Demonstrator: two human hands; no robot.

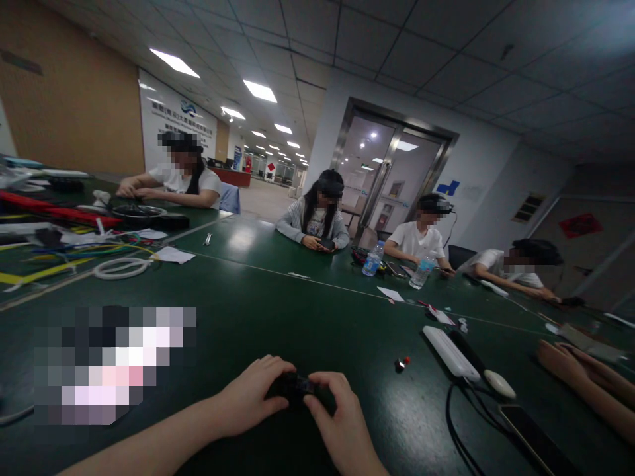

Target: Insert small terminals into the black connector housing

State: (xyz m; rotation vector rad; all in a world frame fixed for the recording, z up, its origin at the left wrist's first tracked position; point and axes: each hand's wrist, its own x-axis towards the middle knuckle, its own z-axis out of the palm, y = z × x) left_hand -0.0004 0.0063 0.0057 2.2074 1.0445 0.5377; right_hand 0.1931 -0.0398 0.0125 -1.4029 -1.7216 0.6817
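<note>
Low in the middle of the view, a small black object [297, 385] sits between both hands just above the dark green table [238, 330]; its kind is too dark to make out. My left hand [255, 395] pinches its left end between thumb and fingers. From the other side, my right hand [340, 411] grips the right end with thumb and forefinger. The fingers cover part of the object. To the right on the tabletop lies a small metal piece with a red tip [401, 363], apart from both hands.
Right of me lie a white power strip [451, 354], a computer mouse [499, 383], black cables and a phone [538, 439]. Another person's hands [565, 363] rest beyond. Water bottles [373, 259] stand farther off. Wires and a coiled white cable [122, 268] lie left. Several people sit around.
</note>
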